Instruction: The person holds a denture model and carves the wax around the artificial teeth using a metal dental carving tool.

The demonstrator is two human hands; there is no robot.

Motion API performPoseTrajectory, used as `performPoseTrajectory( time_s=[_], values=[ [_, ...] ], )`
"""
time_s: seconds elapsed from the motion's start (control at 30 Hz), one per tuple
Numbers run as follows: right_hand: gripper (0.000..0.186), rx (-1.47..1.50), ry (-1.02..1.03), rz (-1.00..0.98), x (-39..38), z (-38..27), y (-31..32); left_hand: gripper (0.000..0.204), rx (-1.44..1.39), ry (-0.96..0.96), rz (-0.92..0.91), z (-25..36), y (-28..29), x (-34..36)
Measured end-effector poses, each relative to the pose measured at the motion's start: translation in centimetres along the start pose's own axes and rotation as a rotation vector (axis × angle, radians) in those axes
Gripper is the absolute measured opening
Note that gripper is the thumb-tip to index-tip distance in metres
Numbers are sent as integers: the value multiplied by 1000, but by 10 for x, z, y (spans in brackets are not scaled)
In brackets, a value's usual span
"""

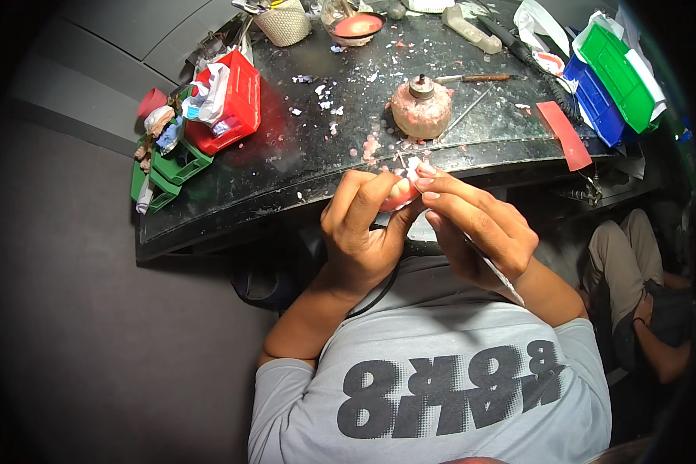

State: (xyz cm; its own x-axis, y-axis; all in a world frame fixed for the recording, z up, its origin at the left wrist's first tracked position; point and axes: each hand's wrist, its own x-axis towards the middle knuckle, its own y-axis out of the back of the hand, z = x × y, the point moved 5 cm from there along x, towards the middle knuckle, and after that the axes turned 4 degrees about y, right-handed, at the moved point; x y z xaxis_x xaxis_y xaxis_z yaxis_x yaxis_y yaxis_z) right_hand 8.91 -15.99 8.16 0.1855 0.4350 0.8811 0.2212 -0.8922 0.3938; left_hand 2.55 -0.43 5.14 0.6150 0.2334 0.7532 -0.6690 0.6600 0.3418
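Observation:
My left hand [359, 224] is closed around a small pink dental wax piece with white teeth [398, 199], at the front edge of the black bench. My right hand [487, 232] grips a thin metal hand tool [495, 274], its fingertips meeting at the piece. The tool's far tip is hard to make out among the fingers. Just beyond my hands stands a wax-spattered spirit burner [421, 112], with a wooden-handled knife [483, 78] behind it and a thin metal rod [465, 113] at its right. A flat red wax sheet [564, 135] lies to the right.
The littered bench [286, 155] holds red [243, 100] and green bins [178, 166] at left, blue [595, 108] and green bins [617, 73] at right, a woven cup [282, 23], a pink-filled bowl [357, 27] and a corded handpiece [518, 50]. Another person's legs and arm [622, 278] are at right.

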Motion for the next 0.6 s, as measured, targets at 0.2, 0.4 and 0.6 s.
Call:
performPoseTrajectory(
  time_s=[0.2,0.4,0.6],
  values=[
    [27,-11,32,-1,-4,1,-2,36,93,-27,14,2,1,-2],
    [28,-20,23,-1,-5,0,-1,34,30,15,10,1,1,-2],
    [27,10,-21,-36,-4,2,2,34,-10,36,-13,2,2,0]
  ],
)
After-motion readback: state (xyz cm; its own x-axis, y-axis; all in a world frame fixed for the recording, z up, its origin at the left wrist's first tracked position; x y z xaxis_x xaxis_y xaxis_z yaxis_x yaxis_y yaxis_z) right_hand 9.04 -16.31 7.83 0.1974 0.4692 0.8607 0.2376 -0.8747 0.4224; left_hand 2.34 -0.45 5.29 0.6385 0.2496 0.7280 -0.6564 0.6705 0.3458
